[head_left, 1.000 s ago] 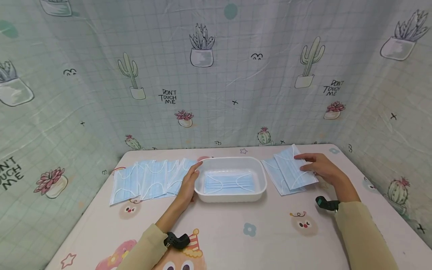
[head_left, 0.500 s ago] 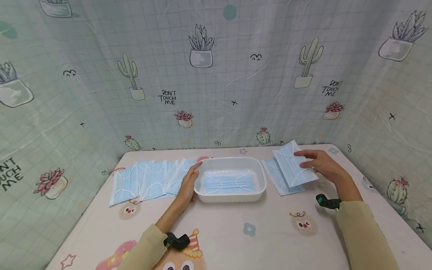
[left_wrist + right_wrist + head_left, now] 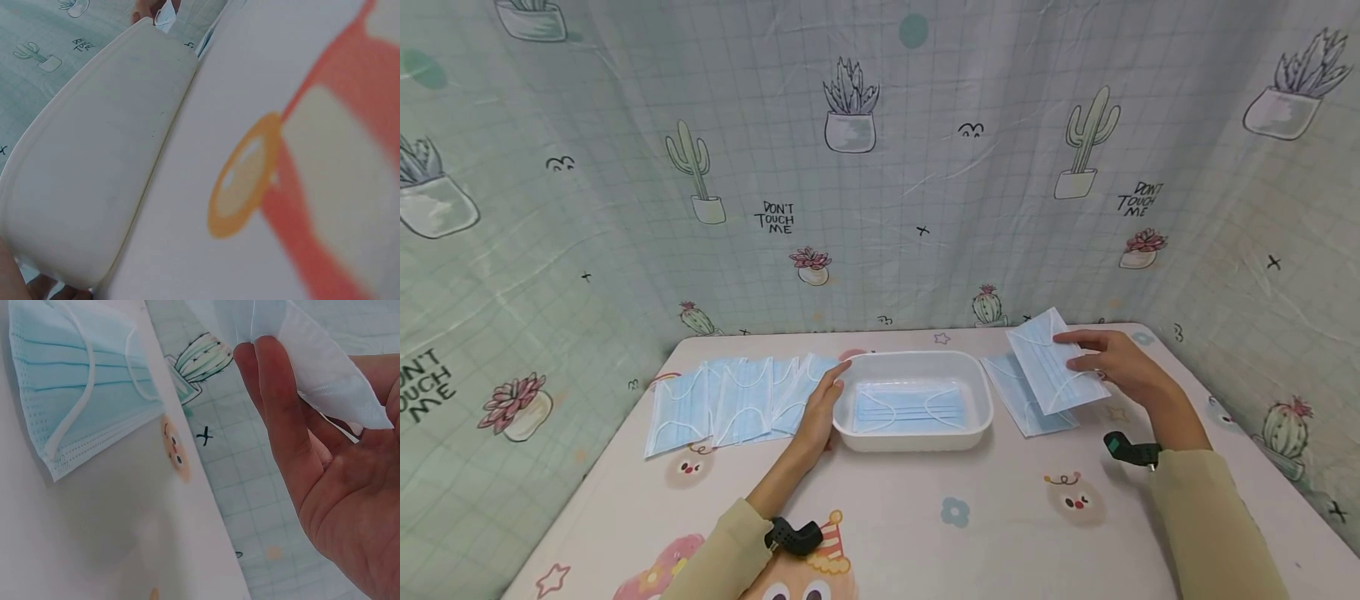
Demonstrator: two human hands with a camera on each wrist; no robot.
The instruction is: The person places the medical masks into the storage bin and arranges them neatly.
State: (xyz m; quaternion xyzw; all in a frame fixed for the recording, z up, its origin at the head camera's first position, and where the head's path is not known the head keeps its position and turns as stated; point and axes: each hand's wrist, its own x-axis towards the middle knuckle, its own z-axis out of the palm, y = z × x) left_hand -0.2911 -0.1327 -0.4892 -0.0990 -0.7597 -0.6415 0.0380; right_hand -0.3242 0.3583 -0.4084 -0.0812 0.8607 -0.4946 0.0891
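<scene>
My left hand (image 3: 817, 412) holds the left end of a white plastic tub (image 3: 913, 443), with fingertips at its rim; its lower fingers are partly hidden. In the left wrist view, the tub's outer wall (image 3: 100, 144) fills the left part. Inside the tub lies a blue pleated face mask (image 3: 910, 408) with white ear loops. To the right of the tub, my right hand (image 3: 1120, 367) pinches a face mask (image 3: 1048, 362) between thumb and fingers, tilted and raised at its far end. Below it another mask (image 3: 1030, 412) lies on the table, partly covered.
A row of overlapping face masks (image 3: 745, 400) lies left of the tub. The table (image 3: 970, 550) has a pale cloth printed with cartoon figures. A cactus-print curtain (image 3: 880, 192) stands close behind the table and along its sides.
The mask in my right hand has risen slightly off the one below, its far corner moving up. My left hand and the tub have stayed in place.
</scene>
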